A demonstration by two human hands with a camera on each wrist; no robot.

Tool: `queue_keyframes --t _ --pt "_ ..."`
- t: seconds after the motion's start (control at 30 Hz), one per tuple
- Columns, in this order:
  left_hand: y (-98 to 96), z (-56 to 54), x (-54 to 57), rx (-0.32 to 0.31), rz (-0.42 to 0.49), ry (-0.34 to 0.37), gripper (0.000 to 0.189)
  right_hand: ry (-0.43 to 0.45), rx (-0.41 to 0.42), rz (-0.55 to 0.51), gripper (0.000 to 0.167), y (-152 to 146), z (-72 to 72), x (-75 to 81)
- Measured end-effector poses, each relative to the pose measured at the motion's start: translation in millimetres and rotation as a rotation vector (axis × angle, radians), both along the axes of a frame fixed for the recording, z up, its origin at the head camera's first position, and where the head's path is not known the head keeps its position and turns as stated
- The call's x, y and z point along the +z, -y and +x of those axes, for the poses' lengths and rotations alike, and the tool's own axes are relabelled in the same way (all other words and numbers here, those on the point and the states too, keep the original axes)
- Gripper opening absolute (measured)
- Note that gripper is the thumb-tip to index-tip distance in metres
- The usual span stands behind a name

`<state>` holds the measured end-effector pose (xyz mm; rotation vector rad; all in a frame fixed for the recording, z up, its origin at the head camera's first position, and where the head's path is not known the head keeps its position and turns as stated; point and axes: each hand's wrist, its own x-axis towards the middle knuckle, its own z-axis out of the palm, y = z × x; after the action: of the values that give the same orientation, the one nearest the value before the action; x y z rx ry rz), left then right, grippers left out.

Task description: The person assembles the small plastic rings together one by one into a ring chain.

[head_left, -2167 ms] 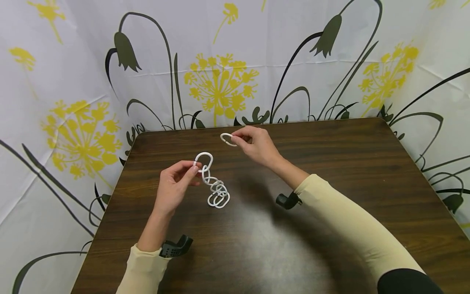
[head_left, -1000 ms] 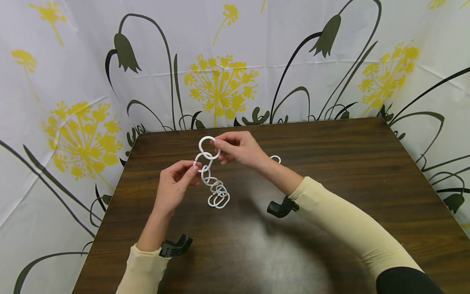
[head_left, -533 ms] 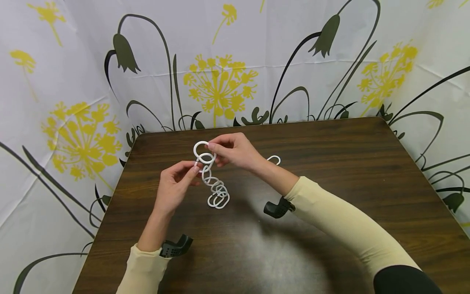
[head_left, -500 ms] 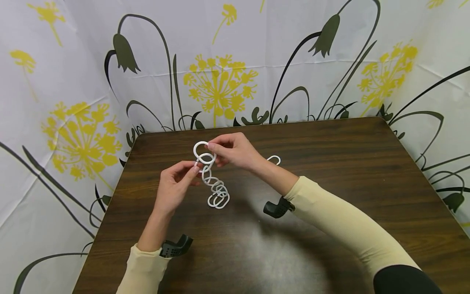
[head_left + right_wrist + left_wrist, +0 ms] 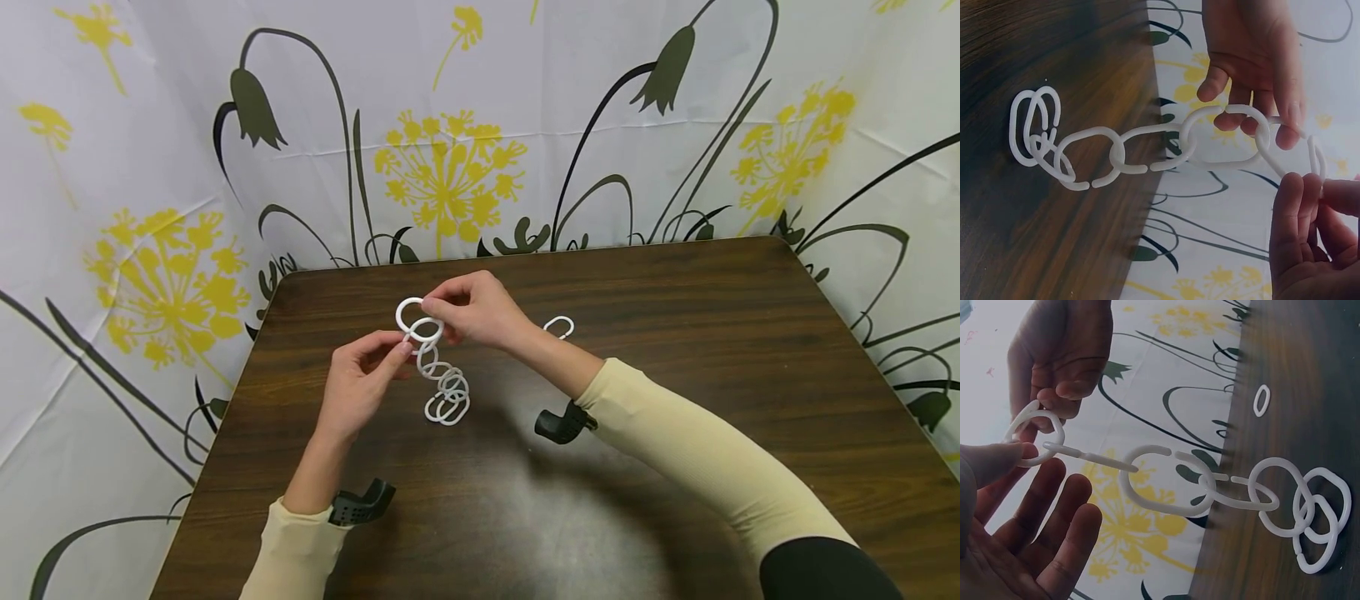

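Note:
My left hand [image 5: 358, 379] pinches the upper link of a white plastic chain [image 5: 1169, 511] between thumb and fingers. Just beyond it, my right hand [image 5: 483, 310] pinches a white plastic link [image 5: 409, 301] that overlaps the chain's upper link in the head view. Between the hands the two links cross, with fingers covering part of them. From there the chain slopes down, several links long, and its lower links [image 5: 1013, 128] lie bunched on the table. Small split gaps show in some links.
One loose white link [image 5: 559, 318] lies on the dark wooden table [image 5: 712, 358], behind my right forearm. A floral curtain [image 5: 480, 75] hangs along the table's back and sides. Black cameras [image 5: 362, 503] sit on both wrists.
My right hand has brought its link from apart, up and to the right, onto the chain's upper link, then lowered it slightly. The left hand has barely moved.

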<state>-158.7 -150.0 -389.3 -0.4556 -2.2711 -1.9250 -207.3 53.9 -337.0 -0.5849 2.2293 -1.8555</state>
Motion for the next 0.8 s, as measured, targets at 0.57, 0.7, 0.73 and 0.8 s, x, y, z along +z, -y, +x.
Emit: queue_keyframes --t 0.57,0.7,0.73,0.8 --pt "-4.1 2.9 10.5 -0.002 -0.051 -0.013 0.014 -0.09 -0.051 0.185 0.012 -1 -3.1 1.3" --pt "-8.5 10.1 23.7 -0.005 -0.062 -0.007 0.014 -0.07 -0.044 0.225 0.014 0 -4.5 2.2" --pt "-9.0 11.3 25.6 -0.006 -0.062 -0.007 0.014 -0.057 -0.043 0.234 0.015 0 -4.6 2.6" --pt "-6.9 8.6 20.1 -0.004 -0.06 -0.006 0.014 -0.03 -0.044 0.25 0.016 0 -5.1 3.1"
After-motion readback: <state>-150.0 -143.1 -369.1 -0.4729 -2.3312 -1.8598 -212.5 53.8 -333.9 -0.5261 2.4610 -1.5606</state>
